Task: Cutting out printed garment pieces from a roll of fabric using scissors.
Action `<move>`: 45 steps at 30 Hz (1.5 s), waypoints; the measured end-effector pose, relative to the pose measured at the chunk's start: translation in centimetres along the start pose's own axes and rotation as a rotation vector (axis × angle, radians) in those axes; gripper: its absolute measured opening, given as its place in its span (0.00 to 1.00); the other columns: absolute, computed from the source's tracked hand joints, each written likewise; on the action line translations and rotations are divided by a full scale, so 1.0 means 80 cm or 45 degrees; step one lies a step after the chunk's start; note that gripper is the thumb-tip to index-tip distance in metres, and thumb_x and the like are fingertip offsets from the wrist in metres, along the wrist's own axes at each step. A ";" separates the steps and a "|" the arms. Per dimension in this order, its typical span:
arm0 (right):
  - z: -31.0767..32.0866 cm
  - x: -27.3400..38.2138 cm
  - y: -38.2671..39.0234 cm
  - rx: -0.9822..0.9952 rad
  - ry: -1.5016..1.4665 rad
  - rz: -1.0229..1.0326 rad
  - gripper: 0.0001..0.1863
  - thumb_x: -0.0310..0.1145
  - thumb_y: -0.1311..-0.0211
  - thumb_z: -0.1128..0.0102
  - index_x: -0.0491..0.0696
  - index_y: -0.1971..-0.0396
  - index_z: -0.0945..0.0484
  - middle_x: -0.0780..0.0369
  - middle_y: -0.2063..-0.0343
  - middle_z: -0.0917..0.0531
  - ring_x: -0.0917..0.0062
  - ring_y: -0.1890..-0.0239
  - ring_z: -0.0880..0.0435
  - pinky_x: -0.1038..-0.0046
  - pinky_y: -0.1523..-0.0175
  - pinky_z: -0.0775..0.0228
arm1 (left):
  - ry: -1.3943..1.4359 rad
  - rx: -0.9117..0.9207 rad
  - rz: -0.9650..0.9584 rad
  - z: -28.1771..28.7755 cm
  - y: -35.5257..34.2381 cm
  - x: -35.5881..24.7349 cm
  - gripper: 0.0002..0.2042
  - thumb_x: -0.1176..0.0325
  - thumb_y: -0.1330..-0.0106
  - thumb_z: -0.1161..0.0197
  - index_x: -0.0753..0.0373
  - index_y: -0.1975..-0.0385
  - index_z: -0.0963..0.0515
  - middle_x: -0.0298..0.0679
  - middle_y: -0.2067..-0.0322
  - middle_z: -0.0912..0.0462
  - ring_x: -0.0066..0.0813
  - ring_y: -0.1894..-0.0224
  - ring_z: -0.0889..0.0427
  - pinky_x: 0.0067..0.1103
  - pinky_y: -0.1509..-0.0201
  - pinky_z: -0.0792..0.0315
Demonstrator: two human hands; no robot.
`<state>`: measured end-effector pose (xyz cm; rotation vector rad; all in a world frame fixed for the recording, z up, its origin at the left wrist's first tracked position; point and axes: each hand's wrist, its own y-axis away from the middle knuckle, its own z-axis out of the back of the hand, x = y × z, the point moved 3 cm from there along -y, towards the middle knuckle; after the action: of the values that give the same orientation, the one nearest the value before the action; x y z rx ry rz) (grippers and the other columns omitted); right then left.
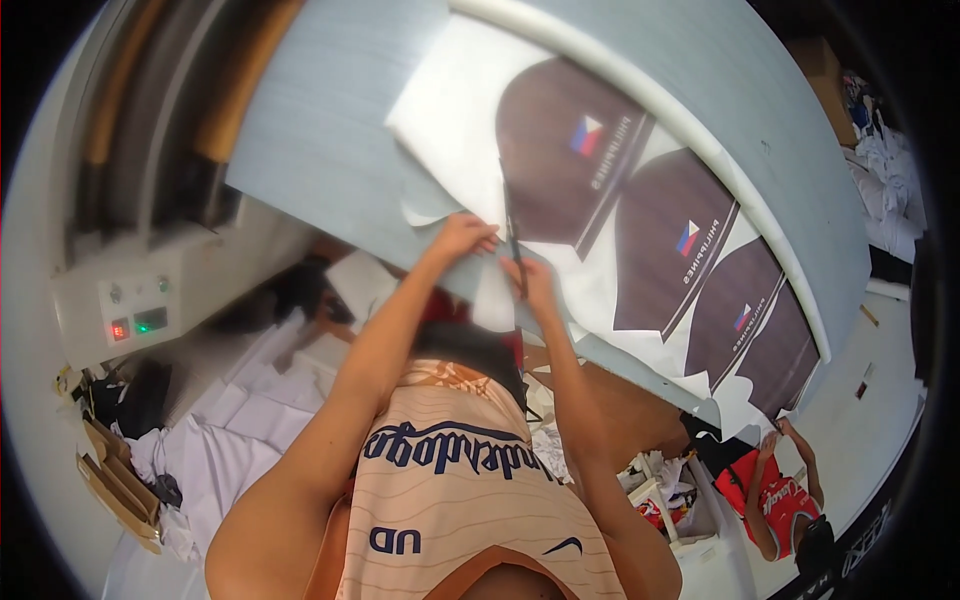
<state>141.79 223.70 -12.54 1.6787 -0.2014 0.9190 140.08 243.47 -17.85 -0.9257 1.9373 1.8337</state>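
Observation:
A large white printed sheet [440, 135] lies over the grey-blue table, bearing dark brown rounded panels [560, 150] with a small flag emblem. At the table's near edge my right hand [535, 283] is closed round the handles of dark scissors [515, 245]. Their blades point away from me, along the left side of the nearest brown panel. Just left of them, my left hand [463, 238] pinches the white margin of the sheet. A white strip [493, 300] hangs below the edge between my hands.
A thick white roll [690, 135] runs along the sheet's far side. At the right, a person in a red top [785, 505] reaches to the sheet's end. White cloth [235, 440] is heaped at the lower left, under a machine with a lit control panel [140, 318]. A scrap-filled bin [665, 495] stands below right.

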 end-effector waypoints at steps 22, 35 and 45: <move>-0.009 0.145 -0.141 0.082 0.060 0.134 0.25 0.52 0.42 0.22 0.49 0.81 0.24 0.71 0.89 0.28 0.88 0.89 0.33 0.79 0.83 0.44 | 0.034 0.091 -0.003 0.006 -0.020 0.005 0.12 0.63 0.29 0.31 0.68 0.64 0.15 0.39 0.67 0.11 0.22 0.68 0.13 0.18 0.61 0.20; -0.037 0.318 -0.284 0.020 0.611 0.395 0.28 0.55 0.45 0.22 0.41 0.76 0.14 0.64 0.84 0.20 0.78 0.82 0.24 0.70 0.73 0.31 | 0.113 0.110 -0.030 -0.018 0.004 -0.007 0.13 0.63 0.28 0.34 0.69 0.66 0.16 0.41 0.68 0.11 0.25 0.68 0.13 0.20 0.63 0.20; 0.006 0.027 0.042 -0.361 0.133 0.499 0.20 0.43 0.35 0.28 0.45 0.80 0.21 0.69 0.88 0.28 0.86 0.86 0.33 0.74 0.79 0.42 | -0.749 -0.275 0.195 0.093 0.158 0.036 0.27 0.46 0.26 0.43 0.70 0.66 0.15 0.42 0.82 0.16 0.31 0.81 0.16 0.25 0.74 0.25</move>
<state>141.56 222.85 -8.62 1.3461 -0.5778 1.2043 128.36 249.62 -10.92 -0.2360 1.4957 2.1241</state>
